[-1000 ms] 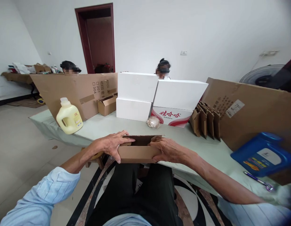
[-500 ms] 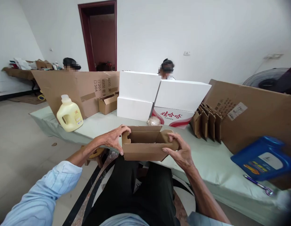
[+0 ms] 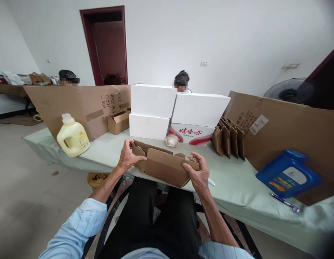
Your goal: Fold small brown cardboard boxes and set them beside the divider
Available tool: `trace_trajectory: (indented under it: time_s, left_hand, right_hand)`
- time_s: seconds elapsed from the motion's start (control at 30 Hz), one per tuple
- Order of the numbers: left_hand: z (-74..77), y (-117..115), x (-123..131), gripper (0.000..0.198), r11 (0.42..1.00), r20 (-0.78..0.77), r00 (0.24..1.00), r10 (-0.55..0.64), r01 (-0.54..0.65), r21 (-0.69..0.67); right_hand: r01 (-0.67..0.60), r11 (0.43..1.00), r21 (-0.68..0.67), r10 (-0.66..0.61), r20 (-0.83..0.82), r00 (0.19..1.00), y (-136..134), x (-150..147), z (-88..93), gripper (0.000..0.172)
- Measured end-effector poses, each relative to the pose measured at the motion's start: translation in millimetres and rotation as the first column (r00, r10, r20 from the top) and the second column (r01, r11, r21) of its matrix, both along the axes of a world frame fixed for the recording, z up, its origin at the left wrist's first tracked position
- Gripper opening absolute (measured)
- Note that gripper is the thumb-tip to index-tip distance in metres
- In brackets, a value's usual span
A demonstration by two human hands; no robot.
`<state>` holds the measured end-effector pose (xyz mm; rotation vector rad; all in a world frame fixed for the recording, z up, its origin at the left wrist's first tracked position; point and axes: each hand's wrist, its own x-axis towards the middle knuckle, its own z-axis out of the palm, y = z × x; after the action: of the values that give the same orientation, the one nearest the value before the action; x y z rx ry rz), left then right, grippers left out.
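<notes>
A small brown cardboard box is held between both hands above the near edge of the green-covered table. It slants down toward the right, and its inside is mostly hidden by the near panel. My left hand grips its left end, thumb across the near side. At the right end, my right hand has its thumb on the near panel and its fingers over the top edge. Past the box lies a clear, crumpled roundish item, in front of stacked white boxes.
A yellow jug stands left, near a small open carton. Folded cardboard pieces, a blue bottle and a purple-handled tool are on the right. Two people's heads show behind large cardboard panels and white boxes.
The box has tilted, its right end lower and its opening less visible. My left hand has shifted upward along its end, its thumb now on the near side. The view has turned slightly right.
</notes>
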<state>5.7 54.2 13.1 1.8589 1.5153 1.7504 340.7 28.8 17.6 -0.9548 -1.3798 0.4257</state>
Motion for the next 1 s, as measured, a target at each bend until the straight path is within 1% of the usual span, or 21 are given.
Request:
trace_trajectory:
  time_s: [0.07,0.13,0.27,0.37,0.43,0.6,0.7,0.77,0.87,0.93,1.0]
  left_hand:
    - [-1.3,3.2,4.9,0.095,0.998,-0.006,0.998,0.066,-0.066,0.002]
    - [-1.1,5.5,9.0,0.096,0.994,-0.014,0.994,0.105,-0.105,0.007]
    - [1.4,8.3,14.6,0.096,0.988,-0.034,0.987,0.155,-0.155,0.002]
    - [2.1,10.1,17.3,0.094,0.983,-0.044,0.982,0.185,-0.185,-0.016]
    - [1.3,11.5,18.3,0.098,0.982,-0.041,0.981,0.19,-0.191,-0.01]
    - [-2.3,16.3,17.1,0.122,0.988,-0.011,0.988,0.156,-0.156,0.008]
    - [-5.1,19.5,13.5,0.129,0.992,0.008,0.992,0.124,-0.124,-0.014]
    - [-9.2,22.0,9.8,0.132,0.995,0.04,0.995,0.086,-0.084,-0.05]
    - [-20.0,26.4,3.1,0.134,0.993,0.107,0.994,0.017,-0.004,-0.122]
    - [-28.5,28.6,-1.1,0.132,0.985,0.137,0.99,-0.018,0.041,-0.166]
    - [-35.0,28.8,-3.7,0.126,0.978,0.134,0.99,-0.044,0.07,-0.195]
  right_hand:
    - [-0.028,0.998,-0.055,0.028,0.003,1.0,-1.2,0.2,-6.8,0.063]
    - [-0.086,0.987,-0.139,0.087,0.004,0.996,-0.3,2.8,-15.8,0.061]
    - [-0.232,0.929,-0.287,0.245,0.01,0.969,2.4,13.9,-33.5,0.058]
    - [-0.266,0.898,-0.35,0.318,0.1,0.943,0.6,23.5,-41.4,0.053]
    - [-0.269,0.888,-0.372,0.343,0.149,0.928,-2.7,28.2,-44.2,0.051]
    - [-0.235,0.881,-0.411,0.351,0.234,0.906,-9.8,35.0,-51.9,0.041]
    - [-0.202,0.876,-0.438,0.349,0.287,0.892,-12.5,38.0,-58.0,0.037]
    - [-0.194,0.872,-0.449,0.356,0.313,0.88,-16.2,38.6,-60.0,0.034]
    - [-0.184,0.876,-0.445,0.357,0.343,0.869,-24.9,36.9,-58.9,0.029]
    - [-0.182,0.879,-0.44,0.358,0.358,0.862,-30.7,35.0,-57.3,0.025]
    - [-0.184,0.881,-0.436,0.363,0.372,0.854,-35.1,33.3,-56.8,0.022]
